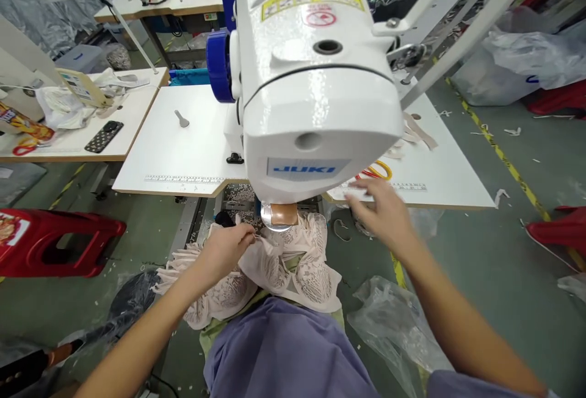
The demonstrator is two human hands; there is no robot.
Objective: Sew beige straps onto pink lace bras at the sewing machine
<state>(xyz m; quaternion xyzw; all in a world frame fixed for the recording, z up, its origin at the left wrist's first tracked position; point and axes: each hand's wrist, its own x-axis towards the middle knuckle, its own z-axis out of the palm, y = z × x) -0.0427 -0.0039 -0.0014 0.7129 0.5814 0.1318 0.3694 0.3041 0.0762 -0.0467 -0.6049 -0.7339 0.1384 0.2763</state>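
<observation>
My left hand (229, 248) is closed in a pinch on the edge or strap of a pale pink lace bra (311, 276), just in front of the sewing machine's end. This bra lies across my lap, its cups spread toward me. More lace bras (220, 300) lie bunched on the left, beneath my left forearm. Over the front edge of the white table, my right hand (382, 212) is held with thumb and fingers apart and nothing visible in it. Just beyond its fingertips lie scissors with yellow and red handles (378, 170). The white sewing machine (320, 117) hides its needle area from view.
The white table (192, 154) has a printed ruler along its front edge and a small grey tool (182, 119) on it. Beige fabric strips (419, 132) lie at right. A side table holds a phone (104, 136). A red stool (59, 242) and plastic bags (398, 325) occupy the floor.
</observation>
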